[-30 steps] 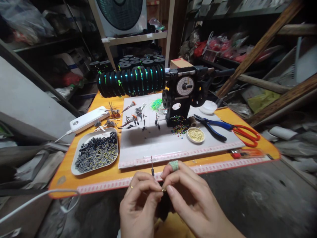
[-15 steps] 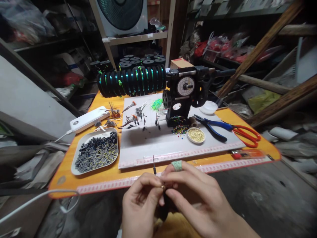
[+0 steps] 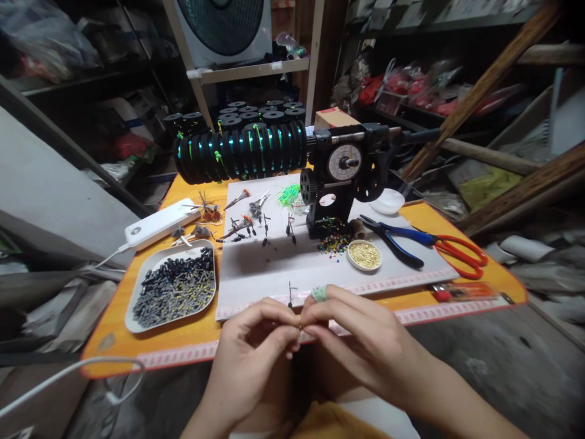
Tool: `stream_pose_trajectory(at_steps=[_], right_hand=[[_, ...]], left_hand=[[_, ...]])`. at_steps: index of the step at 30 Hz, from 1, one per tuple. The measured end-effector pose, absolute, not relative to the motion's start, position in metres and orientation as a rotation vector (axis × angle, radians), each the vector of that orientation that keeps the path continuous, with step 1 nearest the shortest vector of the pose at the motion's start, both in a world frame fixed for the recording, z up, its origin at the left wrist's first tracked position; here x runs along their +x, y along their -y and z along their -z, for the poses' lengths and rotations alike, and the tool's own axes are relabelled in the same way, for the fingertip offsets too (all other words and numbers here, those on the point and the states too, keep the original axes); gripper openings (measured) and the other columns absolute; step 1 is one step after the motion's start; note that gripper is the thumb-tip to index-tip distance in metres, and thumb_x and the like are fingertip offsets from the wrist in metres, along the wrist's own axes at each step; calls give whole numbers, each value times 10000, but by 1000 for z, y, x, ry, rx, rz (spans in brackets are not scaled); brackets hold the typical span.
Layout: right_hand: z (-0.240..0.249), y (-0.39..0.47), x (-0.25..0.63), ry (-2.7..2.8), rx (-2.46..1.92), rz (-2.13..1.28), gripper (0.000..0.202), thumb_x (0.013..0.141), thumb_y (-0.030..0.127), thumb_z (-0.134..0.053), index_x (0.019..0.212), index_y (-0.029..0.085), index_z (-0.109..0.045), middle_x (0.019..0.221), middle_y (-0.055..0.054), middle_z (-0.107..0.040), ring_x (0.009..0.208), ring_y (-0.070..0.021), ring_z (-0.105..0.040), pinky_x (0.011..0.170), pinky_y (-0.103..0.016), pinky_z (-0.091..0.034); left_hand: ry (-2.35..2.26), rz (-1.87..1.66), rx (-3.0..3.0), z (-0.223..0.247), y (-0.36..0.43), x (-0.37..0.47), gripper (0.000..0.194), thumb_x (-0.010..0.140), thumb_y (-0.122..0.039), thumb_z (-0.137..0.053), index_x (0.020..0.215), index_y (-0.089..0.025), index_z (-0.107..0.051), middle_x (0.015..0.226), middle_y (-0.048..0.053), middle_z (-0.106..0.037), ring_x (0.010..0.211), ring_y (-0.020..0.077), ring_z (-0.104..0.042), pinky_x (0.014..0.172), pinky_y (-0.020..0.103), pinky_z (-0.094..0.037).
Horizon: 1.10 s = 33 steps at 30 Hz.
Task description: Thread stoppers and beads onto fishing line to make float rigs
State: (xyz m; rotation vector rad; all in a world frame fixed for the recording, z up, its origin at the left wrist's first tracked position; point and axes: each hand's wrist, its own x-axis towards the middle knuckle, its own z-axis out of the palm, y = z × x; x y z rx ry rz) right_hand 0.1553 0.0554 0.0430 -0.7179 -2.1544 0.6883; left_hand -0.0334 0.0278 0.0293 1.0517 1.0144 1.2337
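My left hand (image 3: 256,350) and my right hand (image 3: 365,341) meet at the table's front edge, fingertips pinched together. Between them shows a tiny gold-coloured piece (image 3: 300,327), mostly hidden by the fingers; its kind is unclear. A green wrap (image 3: 319,294) covers a finger of my right hand. Just beyond the fingertips, a thin dark stem with a black end (image 3: 290,297) stands out against the white board (image 3: 274,277). Farther back lie similar small dark-stemmed pieces (image 3: 265,228). A round white dish of gold beads (image 3: 364,255) sits beyond my right hand.
At left stands a white tray (image 3: 130,311) of small black and grey tubes, with a white power bank (image 3: 159,222) behind it. A black geared winder (image 3: 340,183) carries ribbed spools. Blue-handled pliers (image 3: 402,244), red-handled scissors (image 3: 466,253) and a scatter of coloured beads (image 3: 336,241) lie rightward.
Both hands have risen slightly, away from my body, still pinched together. The gold-coloured piece is now less visible between the fingers. The view has shifted a little.
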Motion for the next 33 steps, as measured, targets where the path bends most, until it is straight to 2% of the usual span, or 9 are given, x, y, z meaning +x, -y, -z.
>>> stream_pose_trajectory(at_steps=[6,11,18,24,29,33], right_hand=[[-43,-73,148,2197,-786,-378,147,877,59,-504,874,191,-566,762,-18,-564,694,-153,-556,602,-252,-457],[-29,-79,143,2165,-940,-395,144,797,54,-489,796,197,-509,731,-14,-516,678,-167,-502,590,-274,-402],[-22,-77,144,2150,-1008,-456,138,789,67,-491,785,203,-465,732,-4,-493,677,-157,-501,582,-261,-392],[-20,-78,144,2179,-1012,-366,148,815,49,-476,790,195,-478,741,-21,-487,715,-186,-476,614,-299,-390],[-14,-77,145,2234,-1005,-286,145,832,31,-490,800,168,-523,774,-57,-501,766,-222,-458,655,-345,-387],[-11,-76,145,2241,-1006,-257,136,830,25,-504,803,153,-538,797,-71,-500,788,-231,-455,673,-361,-397]], left_hand=[[-1156,-1155,1557,-36,-56,-43,140,837,-97,-648,794,-198,-736,792,32,-728,744,158,-681,680,234,-545],[-1121,-1124,1967,-30,-64,-43,188,868,-37,-587,869,-192,-691,816,43,-724,769,166,-681,729,264,-534],[-1103,-1127,2039,-21,-58,-39,208,900,-9,-567,956,-182,-667,879,54,-709,844,157,-681,766,246,-538],[-1226,-1192,2279,-15,-52,-43,257,888,-30,-609,1068,-198,-682,1081,110,-654,917,184,-659,793,289,-557],[-1408,-1130,2402,-17,-50,-39,180,850,-22,-631,953,-168,-659,915,80,-613,869,206,-560,737,326,-516],[-1534,-1101,2360,-18,-50,-33,135,823,-23,-634,852,-154,-636,892,78,-602,878,225,-523,739,365,-483]])
